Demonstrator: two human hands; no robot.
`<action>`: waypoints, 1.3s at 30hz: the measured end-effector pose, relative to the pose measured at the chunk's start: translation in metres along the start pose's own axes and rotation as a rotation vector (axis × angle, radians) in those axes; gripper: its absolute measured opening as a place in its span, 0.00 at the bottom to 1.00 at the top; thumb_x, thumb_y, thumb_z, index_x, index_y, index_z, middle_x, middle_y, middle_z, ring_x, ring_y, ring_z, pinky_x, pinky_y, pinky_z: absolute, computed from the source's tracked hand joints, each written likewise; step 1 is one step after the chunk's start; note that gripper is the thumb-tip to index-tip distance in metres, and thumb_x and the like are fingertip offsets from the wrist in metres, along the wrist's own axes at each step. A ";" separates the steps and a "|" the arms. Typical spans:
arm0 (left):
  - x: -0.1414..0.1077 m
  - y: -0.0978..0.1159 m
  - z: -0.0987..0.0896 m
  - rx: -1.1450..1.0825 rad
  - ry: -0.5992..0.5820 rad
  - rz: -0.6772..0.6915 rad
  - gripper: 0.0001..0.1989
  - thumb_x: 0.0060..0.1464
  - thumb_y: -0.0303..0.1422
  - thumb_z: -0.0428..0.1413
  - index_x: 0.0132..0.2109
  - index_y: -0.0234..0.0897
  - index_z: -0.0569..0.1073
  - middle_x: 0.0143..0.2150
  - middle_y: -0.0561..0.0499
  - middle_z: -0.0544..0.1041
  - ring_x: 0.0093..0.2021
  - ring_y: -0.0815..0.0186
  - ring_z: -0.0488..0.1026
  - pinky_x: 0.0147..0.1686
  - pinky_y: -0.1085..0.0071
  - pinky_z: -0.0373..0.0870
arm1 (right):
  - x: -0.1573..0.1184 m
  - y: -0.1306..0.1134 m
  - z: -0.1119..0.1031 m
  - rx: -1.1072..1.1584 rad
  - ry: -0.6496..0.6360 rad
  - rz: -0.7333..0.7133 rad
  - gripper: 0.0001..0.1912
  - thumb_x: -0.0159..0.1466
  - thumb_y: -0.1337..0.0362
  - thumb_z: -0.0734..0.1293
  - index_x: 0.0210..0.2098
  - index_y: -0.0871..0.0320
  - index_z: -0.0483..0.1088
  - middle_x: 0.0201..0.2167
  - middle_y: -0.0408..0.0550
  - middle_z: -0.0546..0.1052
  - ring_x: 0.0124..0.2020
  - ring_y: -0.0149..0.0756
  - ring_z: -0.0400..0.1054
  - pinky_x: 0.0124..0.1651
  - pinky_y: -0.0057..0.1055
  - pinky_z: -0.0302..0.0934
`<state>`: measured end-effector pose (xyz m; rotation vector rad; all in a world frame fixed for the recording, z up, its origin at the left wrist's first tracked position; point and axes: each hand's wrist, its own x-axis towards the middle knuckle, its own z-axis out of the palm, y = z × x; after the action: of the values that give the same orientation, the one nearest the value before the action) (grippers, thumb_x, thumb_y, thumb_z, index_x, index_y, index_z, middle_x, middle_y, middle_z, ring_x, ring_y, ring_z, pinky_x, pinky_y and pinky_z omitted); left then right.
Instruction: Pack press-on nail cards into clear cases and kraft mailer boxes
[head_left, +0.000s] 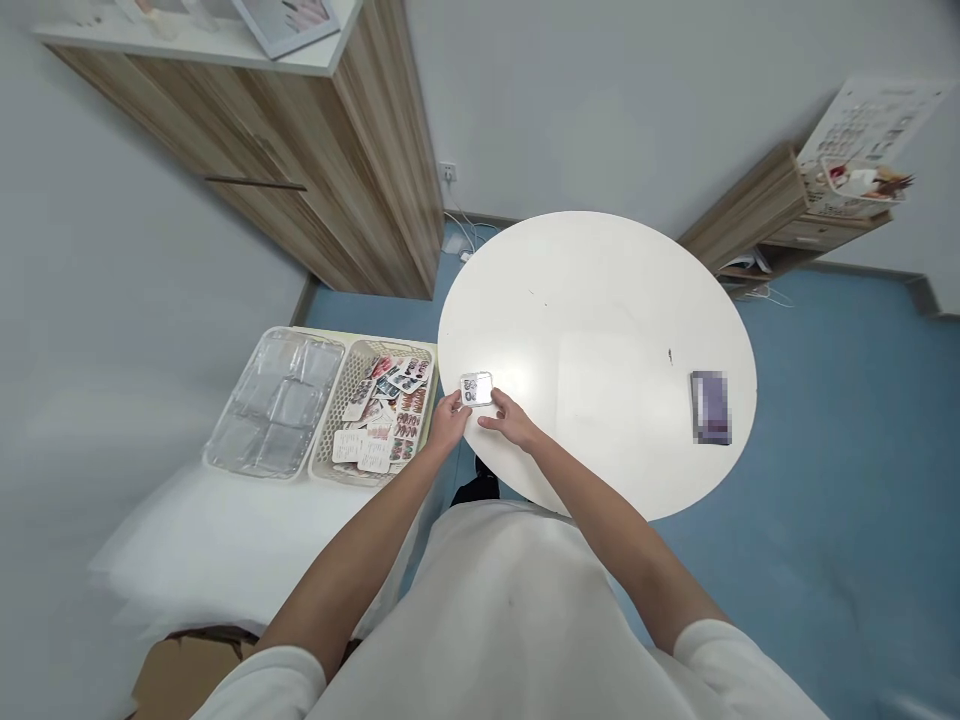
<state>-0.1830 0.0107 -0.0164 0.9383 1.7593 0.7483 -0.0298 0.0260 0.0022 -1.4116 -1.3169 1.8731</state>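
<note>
Near the left edge of the round white table (622, 290) is a small clear case (476, 389) with dark pieces showing in its left half and a bright right half. My left hand (450, 418) grips its lower left corner between thumb and fingers. At the case's right edge is my right hand (510, 417), its index finger touching the case and its thumb apart from the fingers, with nothing inside the hand.
Left of the table, a basket (322, 445) of printed nail cards stands beside a clear compartmented tray (274, 400). A purple item (710, 408) lies at the table's right. Wooden cabinets (390, 150) stand behind.
</note>
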 end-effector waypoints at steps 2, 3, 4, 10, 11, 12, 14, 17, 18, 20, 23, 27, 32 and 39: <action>-0.005 0.002 0.008 -0.012 -0.016 0.030 0.23 0.45 0.29 0.52 0.52 0.35 0.67 0.48 0.45 0.68 0.46 0.62 0.67 0.47 0.68 0.63 | -0.008 0.006 -0.007 0.014 0.027 0.002 0.41 0.47 0.56 0.70 0.58 0.50 0.53 0.63 0.45 0.46 0.62 0.43 0.43 0.61 0.43 0.42; -0.007 0.003 0.013 -0.017 -0.021 0.049 0.23 0.45 0.29 0.51 0.51 0.35 0.67 0.48 0.45 0.68 0.46 0.62 0.67 0.47 0.68 0.63 | -0.014 0.009 -0.012 0.015 0.053 -0.002 0.41 0.47 0.56 0.70 0.58 0.51 0.53 0.63 0.45 0.46 0.62 0.42 0.44 0.61 0.42 0.42; -0.010 0.004 0.019 -0.021 -0.028 0.071 0.23 0.45 0.29 0.51 0.51 0.35 0.67 0.48 0.46 0.68 0.46 0.63 0.67 0.48 0.68 0.62 | -0.020 0.012 -0.017 0.014 0.084 -0.010 0.40 0.48 0.57 0.70 0.58 0.51 0.53 0.63 0.46 0.46 0.61 0.42 0.44 0.61 0.42 0.43; -0.031 0.014 0.067 -0.005 -0.148 0.217 0.22 0.45 0.28 0.51 0.51 0.35 0.67 0.50 0.45 0.67 0.47 0.63 0.67 0.50 0.66 0.62 | -0.065 0.037 -0.062 -0.051 0.256 -0.088 0.33 0.51 0.58 0.67 0.55 0.51 0.57 0.60 0.47 0.53 0.59 0.39 0.51 0.59 0.39 0.47; -0.037 0.015 0.077 0.005 -0.170 0.239 0.22 0.46 0.28 0.51 0.51 0.36 0.67 0.50 0.45 0.67 0.47 0.63 0.67 0.50 0.65 0.62 | -0.074 0.042 -0.072 -0.080 0.285 -0.100 0.31 0.51 0.58 0.66 0.54 0.52 0.58 0.59 0.48 0.55 0.57 0.39 0.53 0.59 0.39 0.49; -0.043 0.016 0.087 0.017 -0.191 0.263 0.22 0.45 0.27 0.51 0.51 0.36 0.67 0.50 0.45 0.67 0.47 0.63 0.67 0.49 0.65 0.63 | -0.084 0.048 -0.082 -0.112 0.313 -0.108 0.29 0.52 0.59 0.65 0.53 0.52 0.59 0.57 0.48 0.57 0.56 0.39 0.56 0.58 0.39 0.51; -0.058 0.016 0.109 0.052 -0.232 0.312 0.23 0.44 0.26 0.51 0.51 0.36 0.67 0.49 0.45 0.68 0.46 0.64 0.68 0.48 0.65 0.64 | -0.103 0.061 -0.102 -0.179 0.362 -0.115 0.25 0.53 0.61 0.64 0.51 0.53 0.61 0.54 0.49 0.61 0.52 0.38 0.60 0.55 0.39 0.55; -0.081 0.012 0.138 0.117 -0.279 0.368 0.24 0.43 0.24 0.51 0.51 0.37 0.67 0.48 0.46 0.68 0.44 0.64 0.69 0.47 0.65 0.66 | -0.130 0.081 -0.128 -0.270 0.406 -0.124 0.21 0.55 0.64 0.61 0.49 0.54 0.63 0.51 0.50 0.64 0.49 0.38 0.63 0.53 0.40 0.58; -0.088 0.011 0.147 0.136 -0.289 0.371 0.25 0.43 0.24 0.51 0.51 0.37 0.67 0.48 0.46 0.68 0.44 0.64 0.69 0.47 0.65 0.66 | -0.138 0.088 -0.135 -0.297 0.405 -0.134 0.21 0.55 0.65 0.61 0.49 0.54 0.64 0.51 0.50 0.65 0.49 0.38 0.63 0.52 0.40 0.58; -0.100 0.007 0.162 0.161 -0.295 0.359 0.25 0.42 0.24 0.51 0.51 0.37 0.66 0.49 0.46 0.68 0.44 0.64 0.69 0.47 0.65 0.66 | -0.150 0.100 -0.146 -0.347 0.394 -0.153 0.20 0.55 0.67 0.60 0.48 0.55 0.64 0.50 0.50 0.66 0.48 0.38 0.63 0.52 0.40 0.59; -0.115 0.002 0.177 0.180 -0.286 0.322 0.25 0.42 0.23 0.51 0.51 0.36 0.66 0.49 0.46 0.68 0.45 0.64 0.69 0.49 0.65 0.65 | -0.162 0.113 -0.157 -0.404 0.353 -0.170 0.20 0.55 0.68 0.59 0.48 0.56 0.65 0.48 0.51 0.66 0.47 0.38 0.64 0.51 0.40 0.59; -0.131 -0.003 0.187 0.196 -0.248 0.284 0.26 0.42 0.23 0.50 0.52 0.35 0.65 0.51 0.45 0.67 0.47 0.64 0.68 0.50 0.65 0.64 | -0.171 0.122 -0.164 -0.457 0.298 -0.185 0.21 0.55 0.68 0.59 0.49 0.58 0.64 0.48 0.52 0.66 0.47 0.38 0.63 0.52 0.39 0.58; -0.143 -0.008 0.190 0.302 -0.232 0.296 0.27 0.43 0.23 0.50 0.53 0.35 0.64 0.49 0.45 0.67 0.47 0.63 0.68 0.49 0.64 0.64 | -0.173 0.126 -0.168 -0.520 0.252 -0.190 0.21 0.55 0.67 0.60 0.49 0.57 0.64 0.48 0.52 0.66 0.48 0.39 0.63 0.52 0.39 0.58; -0.141 -0.004 0.183 0.543 -0.229 0.455 0.28 0.46 0.27 0.50 0.57 0.35 0.59 0.56 0.42 0.60 0.55 0.57 0.60 0.52 0.60 0.61 | -0.177 0.126 -0.166 -0.720 0.231 -0.232 0.25 0.56 0.66 0.61 0.54 0.57 0.58 0.53 0.54 0.61 0.54 0.42 0.57 0.54 0.41 0.55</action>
<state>0.0201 -0.0990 -0.0169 1.7578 1.5839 0.4098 0.2111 -0.1006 -0.0272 -1.6390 -2.0334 1.0767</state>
